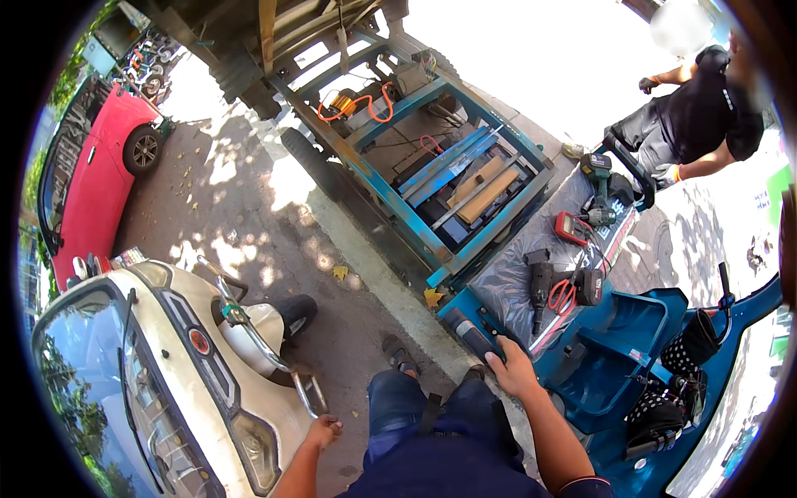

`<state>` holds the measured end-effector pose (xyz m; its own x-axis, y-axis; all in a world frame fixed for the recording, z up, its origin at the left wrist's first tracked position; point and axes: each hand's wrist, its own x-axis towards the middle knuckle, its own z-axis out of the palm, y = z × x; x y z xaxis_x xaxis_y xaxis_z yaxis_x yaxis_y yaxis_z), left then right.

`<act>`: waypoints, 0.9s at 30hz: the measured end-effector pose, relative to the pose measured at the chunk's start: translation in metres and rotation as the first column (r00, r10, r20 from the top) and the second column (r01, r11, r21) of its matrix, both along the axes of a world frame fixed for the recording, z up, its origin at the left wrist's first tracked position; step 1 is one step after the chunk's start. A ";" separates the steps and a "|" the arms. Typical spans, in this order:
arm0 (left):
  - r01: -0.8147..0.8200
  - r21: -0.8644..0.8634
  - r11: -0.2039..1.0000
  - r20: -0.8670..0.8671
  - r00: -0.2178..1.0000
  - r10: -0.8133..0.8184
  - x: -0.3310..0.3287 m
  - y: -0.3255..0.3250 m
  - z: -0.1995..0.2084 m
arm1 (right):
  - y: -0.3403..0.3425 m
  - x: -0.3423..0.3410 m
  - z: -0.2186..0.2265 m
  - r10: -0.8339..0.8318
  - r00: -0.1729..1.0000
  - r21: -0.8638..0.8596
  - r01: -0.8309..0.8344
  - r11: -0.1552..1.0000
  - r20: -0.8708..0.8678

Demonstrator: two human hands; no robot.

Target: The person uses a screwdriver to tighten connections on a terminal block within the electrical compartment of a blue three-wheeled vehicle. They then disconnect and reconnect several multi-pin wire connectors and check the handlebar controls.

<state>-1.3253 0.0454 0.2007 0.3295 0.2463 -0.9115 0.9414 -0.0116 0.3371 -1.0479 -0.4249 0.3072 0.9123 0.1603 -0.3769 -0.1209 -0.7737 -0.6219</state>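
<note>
Low in the view, my right hand (516,373) closes on the near end of a dark cylinder (467,331) with a grey middle; its exact kind does not show. It lies along the blue vehicle's edge. My left hand (325,431) hangs with curled fingers and nothing visible in them, just below the chrome bumper bar (309,393) of a cream vehicle. Right of the cylinder, a plastic-wrapped seat (506,282) bears a cordless power tool (544,290) with a black battery, a coiled red cable (562,295), a red multimeter (569,227) and a green cordless drill (595,176).
Ahead stands an open blue metal frame (378,195) holding blue bars (452,166), wooden strips (488,195) and an orange cable (374,108). A person (697,116) is at the upper right. The cream vehicle (187,332) and a red car (95,178) flank the left.
</note>
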 end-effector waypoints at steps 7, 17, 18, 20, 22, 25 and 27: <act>-0.058 -0.002 0.998 0.009 0.998 0.058 0.045 0.052 0.050 | 0.042 0.015 -0.016 0.070 0.990 -0.188 -0.093 0.978 -0.126; 0.009 0.048 0.999 -0.003 1.000 -0.009 -0.003 -0.003 0.042 | 0.024 0.019 -0.020 -0.066 0.995 -0.048 0.063 0.997 -0.075; 0.039 0.062 0.997 -0.012 0.999 -0.038 -0.001 -0.006 0.041 | 0.024 0.016 -0.023 -0.094 0.995 -0.035 0.093 0.995 -0.030; 0.072 0.067 0.995 -0.025 0.997 -0.071 0.009 -0.005 0.042 | 0.023 0.013 -0.024 -0.150 0.988 -0.001 0.150 0.989 0.034; 0.172 0.129 0.977 -0.003 0.985 -0.173 0.033 0.005 0.039 | 0.021 0.011 -0.027 -0.216 0.974 0.033 0.214 0.976 0.071; 0.292 0.278 0.915 0.072 0.944 -0.323 0.073 0.040 0.034 | 0.029 0.010 -0.030 -0.253 0.964 0.020 0.252 0.967 0.081; 0.372 0.423 0.826 0.168 0.864 -0.475 0.109 0.071 0.037 | 0.036 0.012 -0.020 -0.238 0.969 -0.007 0.239 0.971 0.070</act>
